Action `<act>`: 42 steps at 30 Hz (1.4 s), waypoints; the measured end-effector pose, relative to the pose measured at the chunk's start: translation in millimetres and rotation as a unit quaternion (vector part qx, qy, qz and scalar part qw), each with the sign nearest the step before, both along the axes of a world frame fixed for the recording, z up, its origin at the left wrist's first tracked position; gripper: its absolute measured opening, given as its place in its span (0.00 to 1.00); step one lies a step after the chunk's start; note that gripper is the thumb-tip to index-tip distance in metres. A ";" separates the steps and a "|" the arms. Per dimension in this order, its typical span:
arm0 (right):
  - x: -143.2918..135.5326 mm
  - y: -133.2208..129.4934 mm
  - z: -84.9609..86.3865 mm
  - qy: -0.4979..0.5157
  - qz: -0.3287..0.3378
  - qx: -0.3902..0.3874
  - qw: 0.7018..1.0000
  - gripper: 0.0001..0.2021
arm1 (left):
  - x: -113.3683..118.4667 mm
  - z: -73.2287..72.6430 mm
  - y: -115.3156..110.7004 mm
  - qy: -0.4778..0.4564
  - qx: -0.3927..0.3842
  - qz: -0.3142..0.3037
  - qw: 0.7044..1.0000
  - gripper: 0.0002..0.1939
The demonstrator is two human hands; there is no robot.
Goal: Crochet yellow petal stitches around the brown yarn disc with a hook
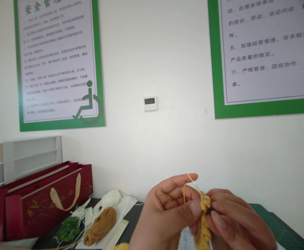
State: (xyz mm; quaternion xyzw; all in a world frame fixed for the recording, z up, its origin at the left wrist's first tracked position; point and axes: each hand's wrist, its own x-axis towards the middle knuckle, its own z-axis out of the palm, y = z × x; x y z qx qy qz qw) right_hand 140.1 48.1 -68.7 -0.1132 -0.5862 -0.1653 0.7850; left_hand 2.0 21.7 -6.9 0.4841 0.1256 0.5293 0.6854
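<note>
Held up in front of me, my left hand [167, 205] pinches a small yellow crochet piece [204, 229] between thumb and fingers. Its index finger is stretched out, with a strand of yellow yarn [184, 194] running from it. My right hand [237, 215] is closed on a thin metal crochet hook [197, 186], whose shaft passes through the top of the piece and points up toward the left index fingertip. Most of the hook's handle is hidden by the right fingers. Both hands nearly touch at the piece, whose lower end drops out of view.
On the dark table lie a brown yarn skein [101, 225], green yarn [68, 229] and white yarn [110, 198]. Dark red gift bags [48, 205] stand at left before a drawer unit [34, 152]. A green cutting mat [274, 222] lies right. Behind is a wall with posters [100, 69].
</note>
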 end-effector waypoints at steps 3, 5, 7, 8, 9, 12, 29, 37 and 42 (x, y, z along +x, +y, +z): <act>-6.5 -2.2 7.3 0.033 0.137 -0.027 0.990 0.10 | -5.4 3.2 1.3 0.009 -0.003 -0.067 0.998 0.19; -10.0 -5.4 13.8 0.068 0.227 -0.064 0.970 0.03 | -8.5 4.5 1.7 0.016 0.014 -0.073 0.997 0.18; -10.1 -8.1 17.9 0.069 0.285 -0.092 0.952 0.02 | -11.0 4.9 1.6 0.018 0.025 -0.067 0.997 0.18; -8.7 -8.9 18.5 0.059 0.305 -0.106 0.944 0.02 | -12.0 4.9 1.2 0.015 0.027 -0.063 0.998 0.18; -6.6 -9.5 18.2 0.046 0.324 -0.118 0.937 0.03 | -13.0 5.0 0.6 0.012 0.028 -0.058 0.998 0.17; 0.9 -10.7 15.2 0.016 0.375 -0.146 0.915 0.06 | -15.0 6.1 -2.3 -0.002 0.026 -0.049 0.998 0.15; 4.5 -13.8 18.4 -0.069 -0.035 -0.037 0.996 0.18 | 6.5 -0.5 -6.7 0.011 0.059 0.155 0.986 0.15; -6.9 -8.5 7.5 0.031 0.132 0.005 0.991 0.09 | -8.0 5.4 -1.8 0.037 -0.004 -0.055 0.998 0.17; -1.5 -16.1 16.2 0.077 0.395 -0.174 0.899 0.06 | -15.1 9.1 -1.5 0.023 0.000 -0.082 0.996 0.11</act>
